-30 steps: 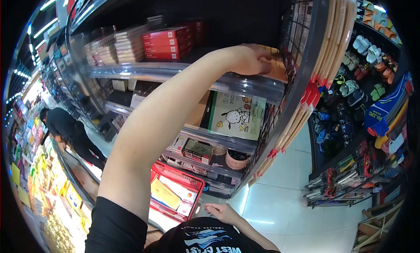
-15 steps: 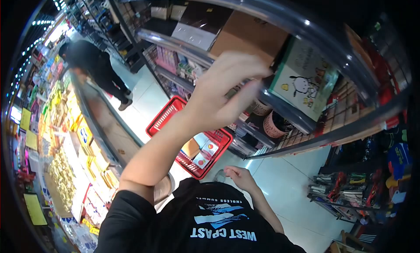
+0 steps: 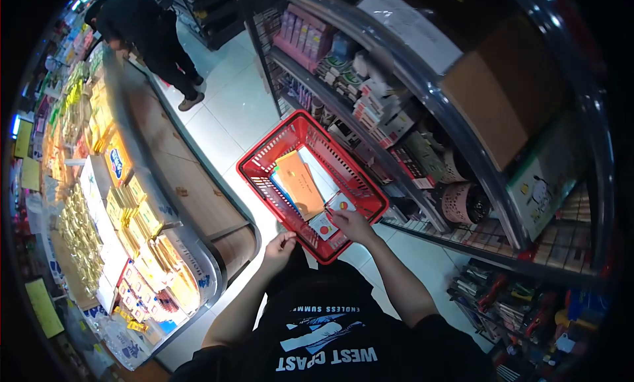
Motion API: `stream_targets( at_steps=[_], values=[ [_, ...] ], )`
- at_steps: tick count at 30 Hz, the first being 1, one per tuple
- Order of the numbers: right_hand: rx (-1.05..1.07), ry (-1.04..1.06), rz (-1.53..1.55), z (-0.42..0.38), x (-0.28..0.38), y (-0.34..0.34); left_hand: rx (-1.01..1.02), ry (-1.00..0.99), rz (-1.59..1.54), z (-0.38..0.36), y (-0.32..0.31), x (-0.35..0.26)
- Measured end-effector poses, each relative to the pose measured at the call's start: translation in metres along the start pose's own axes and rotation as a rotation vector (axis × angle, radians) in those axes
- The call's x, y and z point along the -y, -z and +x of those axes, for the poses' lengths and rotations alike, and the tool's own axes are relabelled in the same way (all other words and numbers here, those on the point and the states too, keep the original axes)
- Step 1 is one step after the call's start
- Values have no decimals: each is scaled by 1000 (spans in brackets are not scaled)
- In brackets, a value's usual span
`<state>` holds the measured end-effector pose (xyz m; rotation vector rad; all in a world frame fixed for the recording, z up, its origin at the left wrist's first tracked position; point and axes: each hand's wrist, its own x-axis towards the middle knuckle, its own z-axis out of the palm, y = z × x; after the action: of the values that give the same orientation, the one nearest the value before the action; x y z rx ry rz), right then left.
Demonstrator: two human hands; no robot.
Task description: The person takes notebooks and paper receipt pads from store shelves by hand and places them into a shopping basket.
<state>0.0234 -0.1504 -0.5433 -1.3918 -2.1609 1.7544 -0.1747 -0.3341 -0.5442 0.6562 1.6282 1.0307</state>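
Note:
A red shopping basket [image 3: 267, 151] stands in front of my body. Inside it are an orange-brown flat item [image 3: 298, 182], a white flat item [image 3: 319, 172] beside it, a blue edge under it, and white packs with red round prints [image 3: 323, 227]. My right hand [image 3: 351, 225] reaches over the basket's near end, its fingers together at the packs; what they grip is too small to tell. Just outside the near left rim is my left hand [image 3: 279, 245], its fingers curled; anything inside them is hidden.
At the left runs a lit display counter [image 3: 210, 276] of packaged goods. A person in dark clothes [image 3: 142, 32] bends over its far end. Shelves at the right hold a cardboard box [image 3: 472, 111], a pink round basket [image 3: 462, 204] and a cartoon-print item [image 3: 538, 194]. More racks stand lower right.
My left hand has come down from the shelf to the basket's near rim. My right hand has moved up over the basket. The view has shifted, showing more of the basket's inside.

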Motion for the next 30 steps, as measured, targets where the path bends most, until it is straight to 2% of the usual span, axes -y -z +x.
stream_targets(
  at_steps=[1,3,4,6,8,11,16,18,23,25,26,28,30],
  values=[
    [13,-11,3,21,-3,-9,-3,17,-3,-3,4,5],
    [-89,-24,-124,61,-18,-30,14,20,145,-11,8,-5],
    [-80,-33,-116,78,-24,-38,15,35,149,-12,11,-4],
    [-78,-199,-261,106,-30,-51,51,96,163,-10,20,-6],
    [-39,-212,-247,127,-40,-62,65,126,189,-6,30,-10],
    [-20,-357,-320,153,-56,-84,25,234,74,-6,46,-6],
    [7,-497,-332,168,-64,-96,38,343,91,-13,65,1],
    [3,-571,-445,172,-66,-100,72,332,145,-14,67,4],
    [-31,-545,-453,168,-63,-101,107,225,179,-10,64,13],
    [-49,-359,-291,158,-58,-94,114,245,123,-4,60,10],
    [-64,-349,-303,152,-51,-89,114,225,115,0,58,8],
    [-72,-201,72,133,-31,-78,134,158,186,7,57,2],
    [-79,-189,151,111,-8,-64,140,124,182,17,56,-7]
  ],
)
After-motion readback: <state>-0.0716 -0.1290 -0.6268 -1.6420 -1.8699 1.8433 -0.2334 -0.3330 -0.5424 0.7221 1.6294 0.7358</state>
